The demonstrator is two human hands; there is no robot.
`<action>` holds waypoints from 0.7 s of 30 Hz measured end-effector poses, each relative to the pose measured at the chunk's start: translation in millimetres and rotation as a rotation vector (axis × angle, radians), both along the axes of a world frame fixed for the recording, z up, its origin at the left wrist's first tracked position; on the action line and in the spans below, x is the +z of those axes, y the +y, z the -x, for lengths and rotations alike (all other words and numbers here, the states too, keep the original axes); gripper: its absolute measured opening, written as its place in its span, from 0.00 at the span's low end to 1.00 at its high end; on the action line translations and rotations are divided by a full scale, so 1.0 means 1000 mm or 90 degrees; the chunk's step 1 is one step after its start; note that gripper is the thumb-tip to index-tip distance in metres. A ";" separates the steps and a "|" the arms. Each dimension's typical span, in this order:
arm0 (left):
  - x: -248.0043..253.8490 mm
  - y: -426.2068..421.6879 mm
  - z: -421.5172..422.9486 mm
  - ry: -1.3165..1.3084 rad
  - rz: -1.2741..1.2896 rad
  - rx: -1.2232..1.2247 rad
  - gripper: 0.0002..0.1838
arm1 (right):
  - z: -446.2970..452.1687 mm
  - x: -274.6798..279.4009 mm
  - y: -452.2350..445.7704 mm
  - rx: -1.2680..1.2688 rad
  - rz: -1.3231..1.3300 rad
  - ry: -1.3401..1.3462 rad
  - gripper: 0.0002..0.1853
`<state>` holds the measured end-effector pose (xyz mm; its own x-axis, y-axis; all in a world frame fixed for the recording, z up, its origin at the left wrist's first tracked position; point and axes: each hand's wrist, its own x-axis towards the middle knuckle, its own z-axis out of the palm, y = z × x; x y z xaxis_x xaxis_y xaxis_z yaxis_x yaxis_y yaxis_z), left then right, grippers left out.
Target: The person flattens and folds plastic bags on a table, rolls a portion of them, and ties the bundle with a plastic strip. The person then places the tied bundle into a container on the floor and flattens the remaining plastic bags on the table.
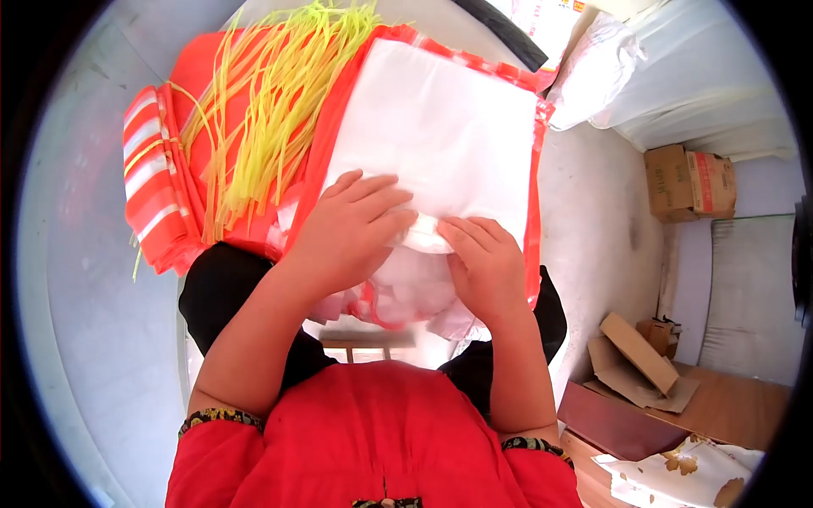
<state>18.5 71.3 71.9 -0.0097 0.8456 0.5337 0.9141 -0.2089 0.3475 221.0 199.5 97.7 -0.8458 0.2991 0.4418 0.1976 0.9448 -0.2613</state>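
A stack of white plastic sheets (440, 110), possibly flat bags, lies over red plastic on my lap. Its near edge is turned up into a small bunched fold between my two hands. My left hand (360, 224) has its fingers stretched over the sheet, the forefinger at the left end of the fold; its thumb is mostly hidden. At the fold's right end, my right hand (487, 258) pinches the plastic with bent fingers. Thinner, see-through plastic (411, 284) with red edging hangs below the fold, toward my body.
Left of the stack, yellow ties (271, 110) are spread over red plastic. A red-and-white striped bundle (157, 178) tied with a yellow strip lies farther left. A cardboard box (690, 182) and an opened carton (635, 364) are at the right.
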 end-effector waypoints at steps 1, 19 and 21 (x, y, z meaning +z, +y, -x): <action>0.001 -0.002 0.001 -0.027 0.009 -0.021 0.24 | -0.002 0.007 -0.002 -0.002 0.016 -0.012 0.18; 0.011 -0.025 0.011 -0.579 0.179 0.109 0.22 | 0.006 0.039 0.053 -0.158 0.552 -0.217 0.08; 0.010 -0.022 0.010 -0.606 0.183 0.132 0.21 | 0.013 0.033 0.061 -0.173 0.553 -0.217 0.09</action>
